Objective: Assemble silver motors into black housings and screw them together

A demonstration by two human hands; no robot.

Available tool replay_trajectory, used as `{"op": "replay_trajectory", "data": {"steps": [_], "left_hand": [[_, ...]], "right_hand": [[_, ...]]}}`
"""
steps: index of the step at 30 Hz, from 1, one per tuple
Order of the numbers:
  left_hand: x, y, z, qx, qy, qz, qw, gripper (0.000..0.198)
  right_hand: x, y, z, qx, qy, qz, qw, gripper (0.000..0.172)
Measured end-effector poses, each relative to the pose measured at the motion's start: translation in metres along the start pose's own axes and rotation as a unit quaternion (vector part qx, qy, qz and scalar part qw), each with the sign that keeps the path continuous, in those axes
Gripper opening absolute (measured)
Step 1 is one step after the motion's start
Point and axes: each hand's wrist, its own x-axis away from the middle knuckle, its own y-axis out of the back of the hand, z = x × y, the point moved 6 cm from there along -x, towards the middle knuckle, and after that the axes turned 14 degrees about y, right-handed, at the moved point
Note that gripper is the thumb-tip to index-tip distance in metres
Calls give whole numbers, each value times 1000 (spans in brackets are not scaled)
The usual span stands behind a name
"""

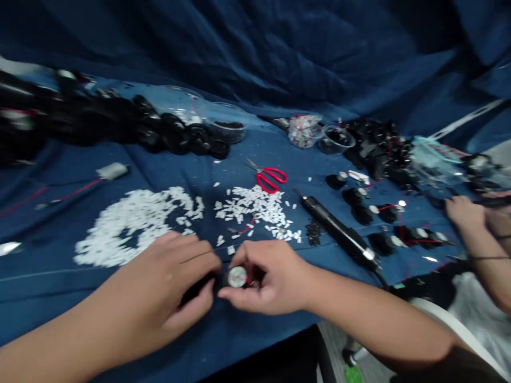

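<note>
My left hand [171, 282] and my right hand [267, 276] meet over the blue cloth [159, 308]. Between them is a small black cylindrical component [199, 287] with a round silver end [237, 277]. My left hand wraps its black body, and my right fingertips pinch the silver end. Thin red wire shows near my right fingers. Just above my hands lie two heaps of small white pieces [131, 226] [255, 210]. A few loose pieces lie close to my fingers.
Red-handled scissors [270, 180] and a black pen-shaped corded tool [339, 229] lie beyond my hands. Wired black components [383, 243] stand to the right, with a heap of black parts [99, 119] at the far left. A co-worker's hand [465, 213] reaches in at right.
</note>
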Motion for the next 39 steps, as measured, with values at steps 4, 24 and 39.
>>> {"op": "replay_trajectory", "data": {"steps": [4,24,39], "left_hand": [[2,14,-12,15,-25,-16,999,14],[21,18,-45,-81,-143,-113,980,16],[22,20,-52,-56,-143,-115,981,14]], "right_hand": [[0,7,6,7,4,-9,1000,28],[-9,-20,15,154,21,85,984,17],[-7,-28,15,200,33,176,963,13]]}}
